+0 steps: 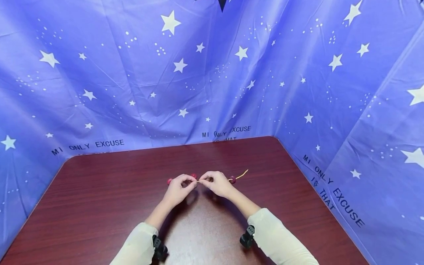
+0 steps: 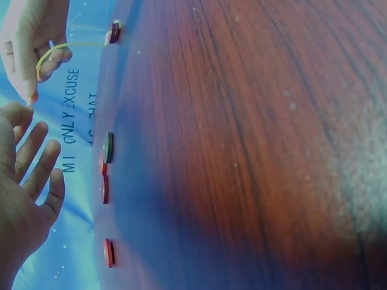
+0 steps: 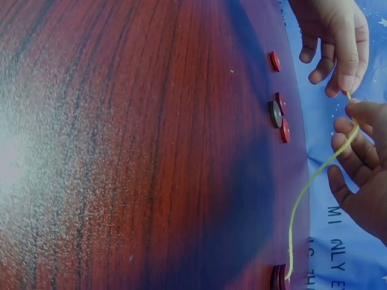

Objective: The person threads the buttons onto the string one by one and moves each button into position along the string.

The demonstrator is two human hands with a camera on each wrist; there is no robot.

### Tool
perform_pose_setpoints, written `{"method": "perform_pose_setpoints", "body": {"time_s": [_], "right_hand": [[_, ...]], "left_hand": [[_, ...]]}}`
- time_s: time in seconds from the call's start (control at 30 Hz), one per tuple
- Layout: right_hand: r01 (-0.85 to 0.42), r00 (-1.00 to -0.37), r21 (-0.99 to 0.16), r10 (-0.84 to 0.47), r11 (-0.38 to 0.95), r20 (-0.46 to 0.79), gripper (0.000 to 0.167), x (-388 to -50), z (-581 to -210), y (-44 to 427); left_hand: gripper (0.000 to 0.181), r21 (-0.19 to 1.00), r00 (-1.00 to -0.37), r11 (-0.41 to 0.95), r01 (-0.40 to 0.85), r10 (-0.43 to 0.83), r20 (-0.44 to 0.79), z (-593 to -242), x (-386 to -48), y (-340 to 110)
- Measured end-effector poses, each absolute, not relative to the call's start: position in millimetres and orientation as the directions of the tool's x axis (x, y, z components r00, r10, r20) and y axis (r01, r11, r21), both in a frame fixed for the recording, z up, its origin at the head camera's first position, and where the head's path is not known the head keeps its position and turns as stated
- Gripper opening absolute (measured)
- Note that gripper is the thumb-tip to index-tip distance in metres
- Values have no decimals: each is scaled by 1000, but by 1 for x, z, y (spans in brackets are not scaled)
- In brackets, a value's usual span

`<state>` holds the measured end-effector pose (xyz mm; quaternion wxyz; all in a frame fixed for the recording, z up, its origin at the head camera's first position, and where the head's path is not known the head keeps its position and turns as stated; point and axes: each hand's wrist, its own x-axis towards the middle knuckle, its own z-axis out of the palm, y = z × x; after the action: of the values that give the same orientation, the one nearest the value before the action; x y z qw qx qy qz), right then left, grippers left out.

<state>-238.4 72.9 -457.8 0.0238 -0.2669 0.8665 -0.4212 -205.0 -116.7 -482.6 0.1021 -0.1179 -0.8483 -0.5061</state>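
- The left hand [image 1: 179,188] pinches a yellow string [image 3: 291,235] with thumb and pointer; its other fingers are loosely spread.
- The right hand [image 1: 216,184] pinches the same string just beside it, and a bit shows between the two hands.
- Both hands are up over the desk [image 1: 109,198].
- The string goes down from the right hand to a dark red disc [image 1: 233,179], and its end sticks out past it.
- On the desk, a dark green disc [image 2: 108,147] sits close by two red discs [image 2: 104,189].
- Another red disc [image 2: 109,252] lies apart, to the left.
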Motion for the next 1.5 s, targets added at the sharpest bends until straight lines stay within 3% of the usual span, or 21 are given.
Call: {"method": "perform_pose_setpoints", "body": {"time_s": [0.2,0.43,1.03,1.33,1.5], "right_hand": [[-430,-869,-759,-452,489,201,9,-239,-458,72],[-420,-875,-767,-440,486,201,9,-240,-455,73],[-399,-893,-752,-410,524,188,7,-240,-450,76],[-384,-901,-748,-395,541,177,8,-240,-450,78],[-382,-901,-753,-397,536,174,7,-241,-452,78]], "left_hand": [[10,832,-964,493,255,59,261,-484,-207,-119],[17,681,-982,714,166,56,181,-491,-212,-121],[38,452,-983,874,179,144,111,-496,-221,-111],[29,434,-986,887,157,114,124,-495,-220,-107],[25,486,-981,854,184,130,143,-493,-220,-108]]}}
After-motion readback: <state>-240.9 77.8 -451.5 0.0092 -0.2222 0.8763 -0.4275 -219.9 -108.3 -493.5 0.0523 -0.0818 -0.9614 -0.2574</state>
